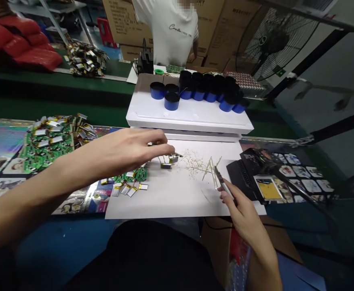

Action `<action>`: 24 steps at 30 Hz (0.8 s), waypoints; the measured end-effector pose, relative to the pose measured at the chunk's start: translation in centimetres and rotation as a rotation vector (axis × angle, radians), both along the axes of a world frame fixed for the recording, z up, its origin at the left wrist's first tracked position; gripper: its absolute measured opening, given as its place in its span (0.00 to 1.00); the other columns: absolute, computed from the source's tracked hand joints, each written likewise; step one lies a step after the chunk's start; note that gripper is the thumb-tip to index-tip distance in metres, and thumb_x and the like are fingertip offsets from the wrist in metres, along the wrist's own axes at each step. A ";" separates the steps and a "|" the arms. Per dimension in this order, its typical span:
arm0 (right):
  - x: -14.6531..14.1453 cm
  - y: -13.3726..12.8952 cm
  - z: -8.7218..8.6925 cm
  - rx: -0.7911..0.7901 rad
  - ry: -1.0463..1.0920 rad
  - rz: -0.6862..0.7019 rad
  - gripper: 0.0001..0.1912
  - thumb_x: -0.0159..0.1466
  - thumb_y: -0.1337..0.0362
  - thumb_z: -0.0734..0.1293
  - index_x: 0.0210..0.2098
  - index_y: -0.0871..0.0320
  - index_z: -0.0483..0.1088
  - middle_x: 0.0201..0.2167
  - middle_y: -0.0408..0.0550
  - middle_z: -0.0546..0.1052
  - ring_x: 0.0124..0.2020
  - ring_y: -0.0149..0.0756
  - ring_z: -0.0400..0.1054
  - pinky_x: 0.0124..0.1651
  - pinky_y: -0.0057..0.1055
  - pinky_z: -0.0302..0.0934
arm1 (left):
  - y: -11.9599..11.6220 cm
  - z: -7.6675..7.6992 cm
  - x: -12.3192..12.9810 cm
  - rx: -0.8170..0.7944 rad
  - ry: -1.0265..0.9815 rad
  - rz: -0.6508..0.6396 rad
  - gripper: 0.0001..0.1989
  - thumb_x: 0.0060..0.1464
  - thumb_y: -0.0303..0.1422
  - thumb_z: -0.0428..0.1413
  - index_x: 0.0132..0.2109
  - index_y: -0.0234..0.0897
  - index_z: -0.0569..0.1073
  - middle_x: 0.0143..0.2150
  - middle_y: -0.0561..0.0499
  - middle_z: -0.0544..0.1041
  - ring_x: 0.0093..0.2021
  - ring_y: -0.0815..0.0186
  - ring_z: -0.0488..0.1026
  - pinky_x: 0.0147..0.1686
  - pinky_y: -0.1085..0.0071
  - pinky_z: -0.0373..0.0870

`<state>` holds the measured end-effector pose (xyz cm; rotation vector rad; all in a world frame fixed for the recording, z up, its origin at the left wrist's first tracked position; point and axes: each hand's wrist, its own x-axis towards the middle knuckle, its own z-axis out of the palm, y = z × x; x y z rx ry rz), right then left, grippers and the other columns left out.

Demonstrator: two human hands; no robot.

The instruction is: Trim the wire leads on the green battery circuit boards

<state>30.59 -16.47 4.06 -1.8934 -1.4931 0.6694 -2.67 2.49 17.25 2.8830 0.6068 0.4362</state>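
Across the top of the frame, big brown cardboard boxes (134, 24) stand behind a co-worker in a white shirt (173, 34), head cut off by the upper edge. Upper right, a round wire-caged fan (269, 40). Down to the centre: a smooth, matte white sheet (165, 202), and behind it a thick white slab (189, 119), crowded with round, dark-topped blue tubs (171, 102), some hiding others.

Here's the left hand (134, 149), mid-frame, fingers bent in a pinch on a circuit board (178, 155); the hand covers most of it, and silvery, yellow-ended cells (166, 165) hang below on wires. Lower right of centre, the right hand (240, 206) wraps closed around a slim tool (227, 190), its dark tip among pale, narrow strips (207, 169). What the tip touches is hard to make out.

At left, green boards (48, 151) pile up, partly blocked by the left forearm. A black device (243, 173) borders the sheet's right side. Smallest of all: tan, crumbly scraps (193, 163) between the hands.
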 end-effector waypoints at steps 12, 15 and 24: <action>-3.5 4.2 4.9 0.401 0.059 0.387 0.25 0.75 0.62 0.65 0.70 0.46 0.68 0.60 0.52 0.78 0.57 0.47 0.75 0.64 0.45 0.68 | -0.1 -0.1 2.4 -0.888 -0.603 0.190 0.20 0.34 0.30 0.78 0.36 0.39 0.80 0.36 0.48 0.80 0.39 0.56 0.82 0.42 0.63 0.82; -3.6 4.6 5.5 0.377 0.037 0.448 0.26 0.75 0.64 0.65 0.71 0.45 0.67 0.62 0.51 0.77 0.61 0.46 0.73 0.65 0.43 0.67 | -0.2 -0.7 2.9 -1.038 -0.576 0.194 0.22 0.31 0.27 0.79 0.35 0.36 0.79 0.35 0.47 0.79 0.38 0.54 0.82 0.39 0.62 0.81; -3.8 4.9 5.1 0.350 -0.009 0.488 0.26 0.75 0.63 0.65 0.71 0.46 0.66 0.62 0.52 0.76 0.62 0.47 0.72 0.66 0.45 0.68 | 0.4 -2.5 3.6 -0.949 -0.305 0.078 0.21 0.46 0.32 0.74 0.46 0.38 0.76 0.43 0.48 0.79 0.24 0.73 0.69 0.23 0.74 0.63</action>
